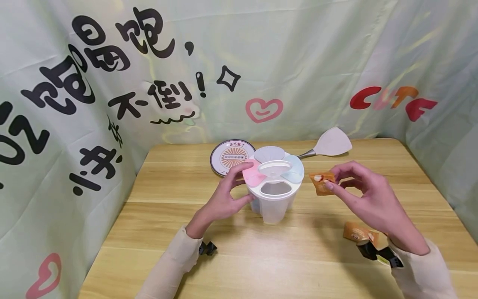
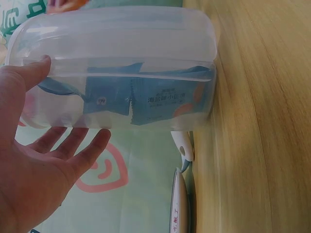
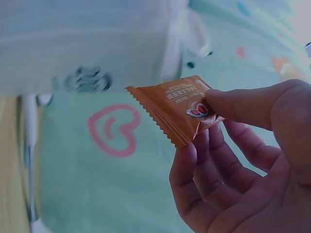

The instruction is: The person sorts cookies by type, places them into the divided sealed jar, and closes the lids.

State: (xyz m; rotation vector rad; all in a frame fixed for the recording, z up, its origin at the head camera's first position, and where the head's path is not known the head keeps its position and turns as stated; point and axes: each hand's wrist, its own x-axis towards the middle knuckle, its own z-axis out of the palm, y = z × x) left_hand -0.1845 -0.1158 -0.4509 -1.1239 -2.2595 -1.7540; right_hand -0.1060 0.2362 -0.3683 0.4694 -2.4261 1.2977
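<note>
A clear plastic container (image 1: 274, 209) with a white top stands mid-table; its front compartment is uncovered, while pink, blue and whitish lids cover others. The left hand (image 1: 228, 195) grips its left side, thumb and fingers around the rim. Blue packets (image 2: 160, 99) show through the wall in the left wrist view. To the right of the container, the right hand (image 1: 367, 195) pinches an orange packet (image 1: 322, 183) between thumb and fingers, apart from the container. In the right wrist view the same packet (image 3: 175, 107) looks sealed, with a serrated edge.
More orange packets (image 1: 358, 233) lie on the table (image 1: 239, 265) beneath the right wrist. Behind the container are a round patterned plate (image 1: 228, 155) at left and a spatula (image 1: 332, 143) at right. A printed curtain (image 1: 298, 62) hangs behind the table.
</note>
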